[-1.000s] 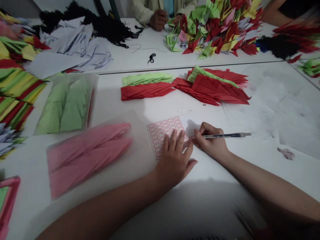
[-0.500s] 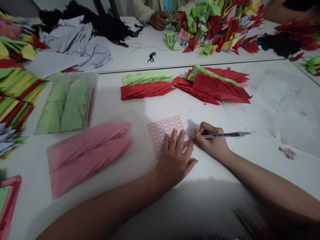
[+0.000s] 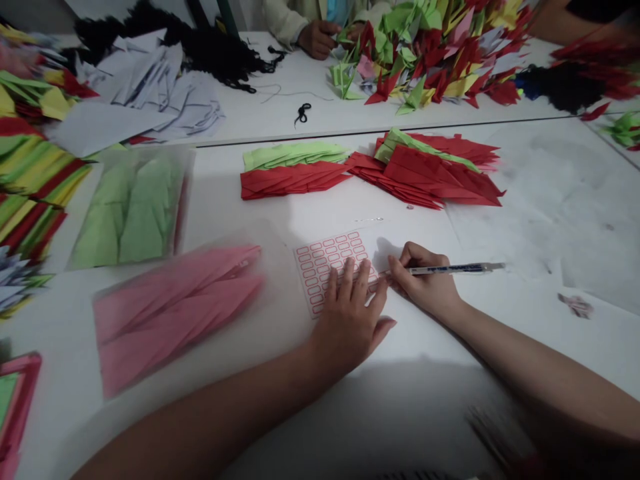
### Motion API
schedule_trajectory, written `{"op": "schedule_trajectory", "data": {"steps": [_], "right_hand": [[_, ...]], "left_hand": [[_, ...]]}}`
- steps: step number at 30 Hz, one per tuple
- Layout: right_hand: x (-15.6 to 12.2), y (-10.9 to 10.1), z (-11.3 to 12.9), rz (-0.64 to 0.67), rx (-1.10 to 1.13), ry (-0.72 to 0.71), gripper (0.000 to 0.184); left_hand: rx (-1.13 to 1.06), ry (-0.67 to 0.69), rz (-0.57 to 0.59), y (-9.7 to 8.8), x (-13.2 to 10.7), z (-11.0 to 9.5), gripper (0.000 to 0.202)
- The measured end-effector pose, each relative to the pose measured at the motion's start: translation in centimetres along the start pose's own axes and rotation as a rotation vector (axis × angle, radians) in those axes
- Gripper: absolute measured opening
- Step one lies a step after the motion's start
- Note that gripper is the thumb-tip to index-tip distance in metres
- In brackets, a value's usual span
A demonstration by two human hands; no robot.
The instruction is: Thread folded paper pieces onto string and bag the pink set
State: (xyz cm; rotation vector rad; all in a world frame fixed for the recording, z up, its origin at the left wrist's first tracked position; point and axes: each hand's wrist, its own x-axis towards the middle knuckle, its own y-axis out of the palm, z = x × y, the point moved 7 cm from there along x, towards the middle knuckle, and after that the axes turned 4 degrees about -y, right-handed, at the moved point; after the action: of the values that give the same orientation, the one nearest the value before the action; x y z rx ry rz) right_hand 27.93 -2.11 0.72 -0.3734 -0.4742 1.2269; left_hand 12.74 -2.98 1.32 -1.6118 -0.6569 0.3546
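Observation:
A small sheet of red-outlined labels (image 3: 320, 257) lies on the white table (image 3: 240, 420). My left hand (image 3: 347, 320) rests flat on its lower right part, fingers spread. My right hand (image 3: 425, 280) grips a pen (image 3: 455, 269), tip at the sheet's right edge near my left fingers. What the tip writes is too small to make out. Left of the sheet lies a clear bag of folded pink paper (image 3: 175, 313). Behind that is a clear bag of folded green paper (image 3: 127, 207). A thin needle-like piece (image 3: 369, 220) lies just beyond the sheet.
Folded red paper stacks (image 3: 295, 180) and a red and green pile (image 3: 430, 173) lie beyond my hands. Colourful folded papers (image 3: 430, 60) heap at the back, beside another person's hand (image 3: 317, 40). White papers (image 3: 145, 93), black yarn (image 3: 220, 57) and a pink-framed object (image 3: 25, 393) are at left.
The pen has shifted very slightly to the right with my right hand. My left hand stays on the label sheet.

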Motion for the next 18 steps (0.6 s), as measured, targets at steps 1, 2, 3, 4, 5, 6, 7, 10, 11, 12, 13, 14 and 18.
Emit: {"op": "schedule_trajectory", "data": {"steps": [1, 2, 3, 4, 5, 6, 7, 10, 11, 12, 13, 14, 18], "right_hand": [[0.0, -0.03, 0.01, -0.004, 0.0, 0.003, 0.03], [0.01, -0.05, 0.05, -0.005, -0.006, 0.002, 0.03], [0.02, -0.05, 0.1, -0.004, -0.014, -0.002, 0.031], [0.03, -0.05, 0.15, -0.002, -0.022, -0.006, 0.031], [0.04, -0.04, 0.17, 0.0, -0.029, -0.009, 0.032], [0.04, -0.06, 0.17, 0.0, -0.034, -0.011, 0.032], [0.03, -0.1, 0.15, -0.003, -0.039, -0.012, 0.033], [-0.02, -0.5, 0.0, -0.049, -0.047, -0.009, 0.034], [-0.04, -0.6, -0.07, -0.058, -0.046, -0.006, 0.035], [-0.06, -0.63, -0.14, -0.06, -0.041, -0.003, 0.035], [-0.06, -0.6, -0.19, -0.054, -0.035, 0.0, 0.035], [-0.06, -0.53, -0.21, -0.043, -0.027, 0.001, 0.034], [-0.01, -0.34, -0.15, -0.015, -0.02, -0.001, 0.032]], "left_hand": [[0.001, 0.001, -0.001, -0.01, 0.0, 0.0, 0.061], [0.001, 0.002, -0.002, -0.01, 0.0, 0.0, 0.061], [0.0, 0.002, -0.002, -0.01, 0.0, 0.01, 0.061], [-0.001, 0.002, -0.002, 0.0, -0.01, 0.01, 0.061], [-0.001, 0.002, -0.001, 0.02, -0.02, 0.02, 0.061], [-0.002, 0.002, -0.002, 0.02, -0.04, 0.02, 0.061], [-0.003, 0.0, -0.003, 0.03, -0.05, 0.04, 0.061], [-0.009, -0.002, -0.007, 0.0, -0.07, 0.06, 0.061], [-0.012, -0.002, -0.007, -0.01, -0.07, 0.06, 0.061], [-0.014, -0.001, -0.007, -0.02, -0.06, 0.06, 0.06], [-0.017, -0.001, -0.006, -0.04, -0.06, 0.06, 0.06], [-0.019, -0.001, -0.006, -0.05, -0.04, 0.06, 0.06], [-0.018, 0.001, -0.005, -0.04, -0.03, 0.05, 0.059]]}}
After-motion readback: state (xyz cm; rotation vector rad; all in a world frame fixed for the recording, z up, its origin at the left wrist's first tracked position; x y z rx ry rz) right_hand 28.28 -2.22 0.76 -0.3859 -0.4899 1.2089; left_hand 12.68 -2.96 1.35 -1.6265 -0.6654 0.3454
